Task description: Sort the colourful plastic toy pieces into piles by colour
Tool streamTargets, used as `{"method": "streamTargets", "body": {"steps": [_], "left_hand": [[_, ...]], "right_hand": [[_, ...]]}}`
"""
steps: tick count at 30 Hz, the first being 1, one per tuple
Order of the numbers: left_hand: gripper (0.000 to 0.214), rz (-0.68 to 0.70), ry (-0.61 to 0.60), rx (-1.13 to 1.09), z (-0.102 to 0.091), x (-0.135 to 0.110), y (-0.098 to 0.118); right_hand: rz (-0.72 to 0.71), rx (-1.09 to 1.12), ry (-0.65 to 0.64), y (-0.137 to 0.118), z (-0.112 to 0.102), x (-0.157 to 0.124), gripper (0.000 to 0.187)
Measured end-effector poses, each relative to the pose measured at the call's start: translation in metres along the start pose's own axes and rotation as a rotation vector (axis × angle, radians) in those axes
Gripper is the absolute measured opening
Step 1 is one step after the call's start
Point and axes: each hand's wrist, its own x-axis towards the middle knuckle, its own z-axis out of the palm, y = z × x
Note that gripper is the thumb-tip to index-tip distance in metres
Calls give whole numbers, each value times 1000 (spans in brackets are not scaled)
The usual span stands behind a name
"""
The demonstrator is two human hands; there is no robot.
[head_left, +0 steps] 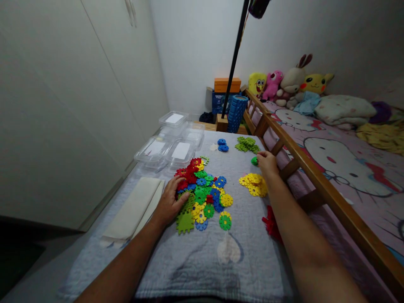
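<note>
Head view: the left hand [172,202] rests, fingers parted, on the near-left side of the mixed pile [200,194]; well apart, the right hand [268,164] pinches a green disc [254,161]. Yellow discs [254,185] lie nearer than its fingers, light-green pieces [246,144] just beyond, on the cloth-covered counter [195,265].

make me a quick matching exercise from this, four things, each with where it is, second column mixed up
Column one
1. left hand
2. right hand
3. yellow pile
4. clear boxes

Column two
A. between the mixed pile and the right forearm
B. beyond the left hand, with white paper showing
C. on the left edge of the mixed pile
D. with its fingertips at a small green piece

Right pairs: 1-C, 2-D, 3-A, 4-B
</note>
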Motion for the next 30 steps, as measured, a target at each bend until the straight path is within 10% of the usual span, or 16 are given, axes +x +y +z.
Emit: {"method": "streamTargets", "body": {"steps": [6,9,21,30], "left_hand": [[49,0,15,6,1,1,-2],[49,0,25,7,1,0,-2],[50,-10,41,19,1,0,0],[49,-7,43,26,1,0,-3]], "right_hand": [[-286,-143,-777,-58,38,-83,16],[-503,-307,-868,-70,59,-114,23],[-533,-381,-759,-67,66,-122,26],[-216,-430,-334,-35,30,-32,9]]}}
